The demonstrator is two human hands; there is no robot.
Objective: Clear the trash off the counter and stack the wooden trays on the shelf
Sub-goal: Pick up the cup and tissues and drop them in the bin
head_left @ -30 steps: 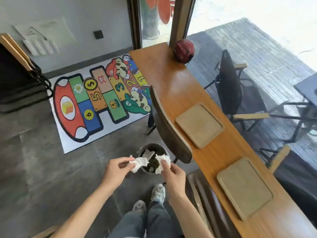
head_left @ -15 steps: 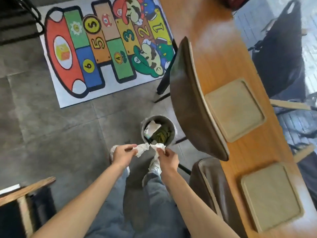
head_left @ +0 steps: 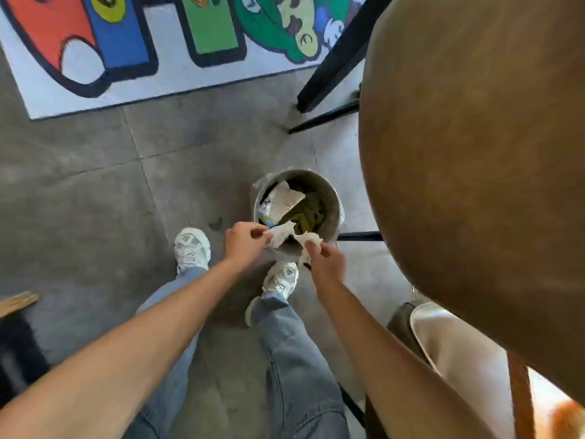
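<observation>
My left hand (head_left: 245,243) pinches a crumpled white tissue (head_left: 282,232), and my right hand (head_left: 327,260) pinches a second crumpled white tissue (head_left: 308,240). Both wads hang over the near rim of a round metal trash bin (head_left: 332,201) on the floor. Inside the bin lie white paper scraps and dark green waste. The counter and the wooden trays are out of view.
A large brown chair back (head_left: 474,169) fills the right side, with its pale seat (head_left: 456,353) below and black legs (head_left: 332,61) behind the bin. A colourful hopscotch mat (head_left: 158,42) lies on the grey tiled floor. My shoes (head_left: 191,248) stand just short of the bin.
My head has tipped down and moved closer to the bin, so the counter and trays left the view. Both hands carried the tissues forward over the bin's rim.
</observation>
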